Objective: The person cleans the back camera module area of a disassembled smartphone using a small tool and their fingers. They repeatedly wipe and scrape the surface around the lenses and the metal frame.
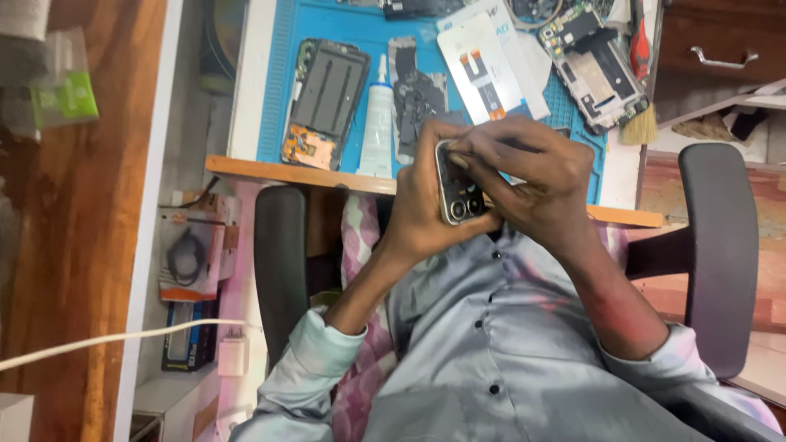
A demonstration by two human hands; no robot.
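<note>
Two hands, left hand and right hand, grip one phone.

Both hands grip a phone held upright over the lap, camera lenses at its lower end. Left hand wraps its left edge; right hand covers the right side, fingers pressing the top, possibly prying (contact point hidden). Behind on the blue mat: an opened phone body, white glue tube, a circuit board.
</note>
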